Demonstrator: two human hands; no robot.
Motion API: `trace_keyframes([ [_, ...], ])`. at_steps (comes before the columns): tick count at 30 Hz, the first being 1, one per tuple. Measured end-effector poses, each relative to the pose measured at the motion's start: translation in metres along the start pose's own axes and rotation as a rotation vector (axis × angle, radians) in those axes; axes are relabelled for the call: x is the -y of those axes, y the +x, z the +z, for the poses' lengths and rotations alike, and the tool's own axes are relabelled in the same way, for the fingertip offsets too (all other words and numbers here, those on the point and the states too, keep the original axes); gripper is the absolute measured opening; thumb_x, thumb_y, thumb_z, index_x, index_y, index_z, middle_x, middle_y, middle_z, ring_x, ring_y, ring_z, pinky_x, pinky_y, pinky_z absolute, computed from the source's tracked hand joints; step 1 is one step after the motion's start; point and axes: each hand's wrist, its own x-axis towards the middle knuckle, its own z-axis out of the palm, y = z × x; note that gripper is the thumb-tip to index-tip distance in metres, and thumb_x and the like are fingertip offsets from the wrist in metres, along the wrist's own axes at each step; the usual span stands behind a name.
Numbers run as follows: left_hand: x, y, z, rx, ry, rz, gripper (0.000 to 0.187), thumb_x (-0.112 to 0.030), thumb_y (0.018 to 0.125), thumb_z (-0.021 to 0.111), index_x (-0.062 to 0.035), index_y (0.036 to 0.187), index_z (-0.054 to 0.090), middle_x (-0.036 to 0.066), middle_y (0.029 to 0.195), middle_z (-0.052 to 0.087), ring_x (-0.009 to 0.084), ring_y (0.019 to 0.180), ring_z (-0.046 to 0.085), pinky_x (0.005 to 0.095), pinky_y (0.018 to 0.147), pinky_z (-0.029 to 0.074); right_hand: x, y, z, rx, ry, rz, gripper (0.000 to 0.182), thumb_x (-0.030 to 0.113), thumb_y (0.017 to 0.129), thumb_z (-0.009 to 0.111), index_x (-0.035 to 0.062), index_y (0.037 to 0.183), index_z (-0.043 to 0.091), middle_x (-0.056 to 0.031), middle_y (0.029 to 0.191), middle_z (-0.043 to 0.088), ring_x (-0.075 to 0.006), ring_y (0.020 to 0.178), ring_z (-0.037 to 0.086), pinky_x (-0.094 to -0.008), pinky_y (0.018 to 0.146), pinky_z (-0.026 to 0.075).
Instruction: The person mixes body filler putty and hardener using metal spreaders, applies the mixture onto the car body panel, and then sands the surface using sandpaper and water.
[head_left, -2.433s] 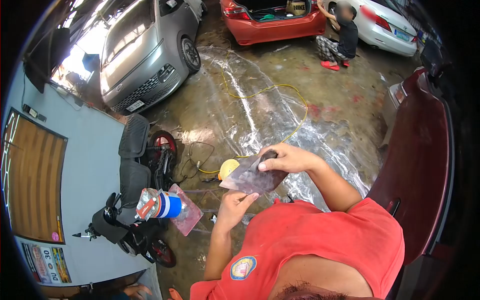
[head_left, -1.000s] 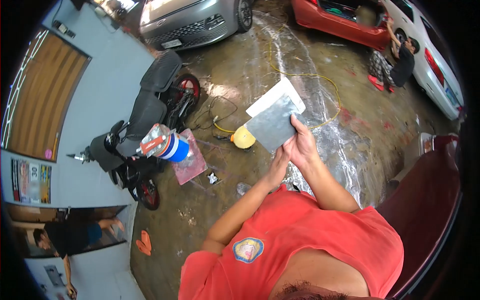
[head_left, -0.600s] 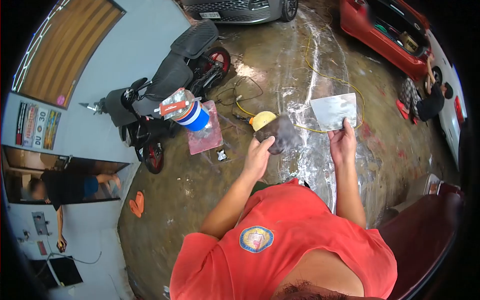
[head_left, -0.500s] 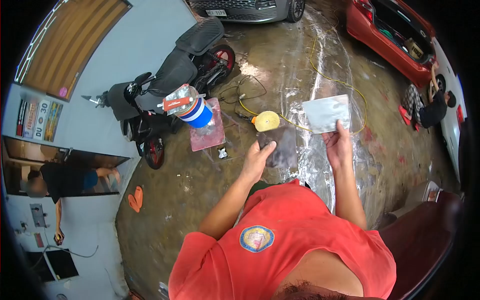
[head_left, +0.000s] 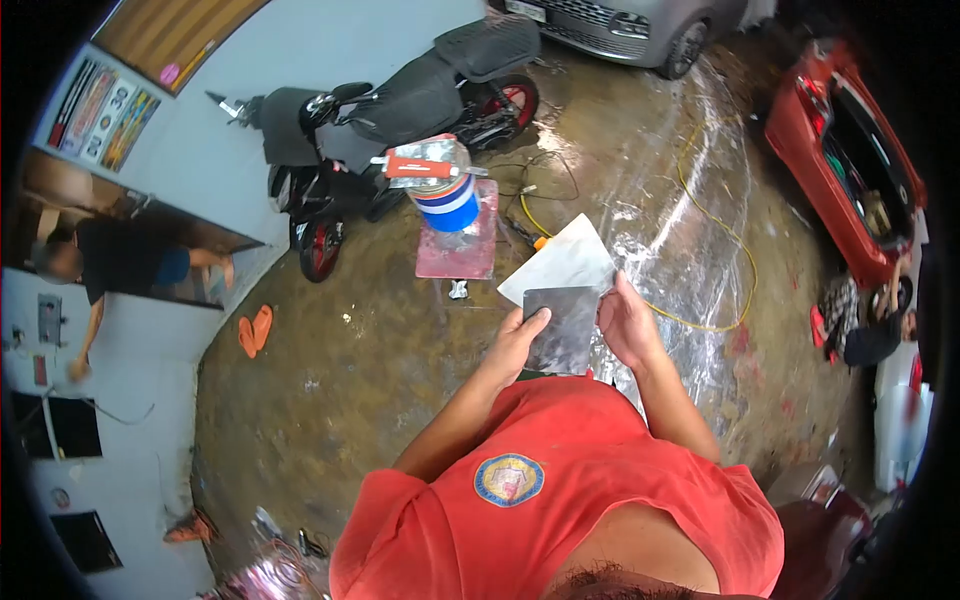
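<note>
My left hand (head_left: 514, 346) is closed on a dark grey, square sheet (head_left: 560, 330), thumb on top near its left edge. Behind and above it is a pale grey sheet (head_left: 560, 262), turned cornerwise, its lower part covered by the dark one. The right corner of the pale sheet lies at the fingers of my right hand (head_left: 630, 325), which is closed on it with the thumb up. Just past the pale sheet, an orange part of a power tool (head_left: 540, 243) shows on the floor; the rest is hidden.
A blue-and-white bucket (head_left: 447, 205) with an orange-and-silver item on its lid stands on a red stand (head_left: 455, 262). Beyond are a motorcycle (head_left: 400, 110), a grey car (head_left: 610, 30) and a red car (head_left: 840, 160). A yellow cord (head_left: 745, 290) crosses the wet floor. People are at both sides.
My right hand has brought the pale sheet left, turning it, so it now lies behind the dark sheet. The view has swung, and the tool's yellow pad is now hidden.
</note>
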Motion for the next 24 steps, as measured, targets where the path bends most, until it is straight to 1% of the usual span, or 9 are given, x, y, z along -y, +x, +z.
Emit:
trace_keyframes([
  [1, -0.006, 0.0, -0.009, -0.06, -0.036, 0.047, 0.033, -0.015, 0.099, 0.06, -0.0037, 0.13, 0.054, 0.006, 0.123, 0.063, 0.0147, 0.112, 0.059, 0.0326, 0.1, 0.046, -0.012, 0.019, -0.014, 0.061, 0.014, -0.01, 0.041, 0.041, 0.104, 0.046, 0.0041, 0.115, 0.06, -0.0073, 0.104, 0.066, -0.0198, 0.09, 0.06, -0.033, 0.083, 0.046],
  [5, -0.039, 0.001, -0.053, -0.178, -0.418, 0.197, 0.04, -0.018, 0.099, 0.057, -0.0046, 0.136, 0.049, 0.009, 0.127, 0.062, 0.0229, 0.116, 0.061, 0.0409, 0.1, 0.049, -0.007, 0.064, 0.003, -0.044, -0.257, -0.056, 0.044, 0.034, 0.103, 0.049, -0.0005, 0.129, 0.057, -0.0125, 0.123, 0.065, -0.0224, 0.108, 0.065, -0.0337, 0.09, 0.051],
  [8, -0.065, 0.005, -0.09, -0.158, -0.567, 0.34, 0.047, -0.023, 0.1, 0.054, -0.0041, 0.142, 0.043, 0.012, 0.134, 0.058, 0.0257, 0.121, 0.058, 0.0432, 0.103, 0.046, -0.01, 0.105, 0.001, -0.163, -0.469, -0.094, 0.038, 0.03, 0.103, 0.052, 0.0016, 0.126, 0.06, -0.0104, 0.122, 0.065, -0.0197, 0.104, 0.065, -0.0319, 0.087, 0.051],
  [10, -0.074, 0.013, -0.116, -0.165, -0.612, 0.413, 0.055, -0.028, 0.102, 0.046, -0.0031, 0.15, 0.034, 0.016, 0.151, 0.042, 0.0271, 0.136, 0.045, 0.0455, 0.113, 0.038, -0.008, 0.135, 0.005, -0.166, -0.522, -0.098, 0.037, 0.029, 0.102, 0.053, 0.0028, 0.128, 0.06, -0.0093, 0.122, 0.065, -0.018, 0.104, 0.064, -0.0315, 0.087, 0.051],
  [12, -0.083, 0.022, -0.136, -0.149, -0.633, 0.464, 0.056, -0.027, 0.102, 0.045, -0.0025, 0.151, 0.031, 0.017, 0.155, 0.037, 0.0285, 0.139, 0.041, 0.046, 0.115, 0.035, -0.004, 0.164, 0.016, -0.165, -0.556, -0.103, 0.037, 0.027, 0.102, 0.054, 0.0027, 0.13, 0.058, -0.01, 0.121, 0.065, -0.0174, 0.103, 0.064, -0.0315, 0.087, 0.051],
  [18, -0.09, 0.058, -0.156, -0.288, -0.804, 0.458, 0.057, -0.027, 0.101, 0.047, 0.0003, 0.149, 0.035, 0.016, 0.15, 0.044, 0.0287, 0.136, 0.045, 0.0443, 0.114, 0.037, 0.003, 0.282, 0.059, -0.03, -0.886, -0.204, 0.044, 0.035, 0.1, 0.057, 0.0011, 0.126, 0.063, -0.0087, 0.118, 0.067, -0.0177, 0.107, 0.061, -0.0314, 0.092, 0.046],
  [20, -0.092, 0.08, -0.156, -0.328, -0.811, 0.445, 0.053, -0.03, 0.097, 0.054, -0.0012, 0.141, 0.046, 0.013, 0.133, 0.06, 0.0291, 0.121, 0.059, 0.0463, 0.105, 0.045, 0.003, 0.333, 0.064, 0.062, -1.132, -0.284, 0.044, 0.036, 0.099, 0.057, -0.0006, 0.124, 0.063, -0.01, 0.117, 0.068, -0.0192, 0.108, 0.061, -0.0318, 0.094, 0.046],
  [22, -0.096, 0.103, -0.153, -0.467, -0.745, 0.332, 0.05, -0.035, 0.094, 0.059, -0.0024, 0.132, 0.052, 0.012, 0.122, 0.065, 0.0298, 0.11, 0.064, 0.0486, 0.099, 0.05, -0.007, 0.4, 0.052, 0.162, -1.246, -0.405, 0.047, 0.036, 0.098, 0.057, -0.0035, 0.121, 0.064, -0.0206, 0.12, 0.066, -0.0295, 0.119, 0.058, -0.0361, 0.103, 0.042],
  [24, -0.086, 0.139, -0.164, -0.43, -0.779, 0.321, 0.047, -0.036, 0.093, 0.062, -0.0036, 0.126, 0.056, 0.011, 0.116, 0.066, 0.0289, 0.104, 0.066, 0.0491, 0.095, 0.052, -0.012, 0.45, 0.06, 0.253, -1.339, -0.384, 0.047, 0.039, 0.098, 0.055, -0.0012, 0.12, 0.066, -0.0232, 0.122, 0.064, -0.0334, 0.118, 0.059, -0.0385, 0.103, 0.042],
])
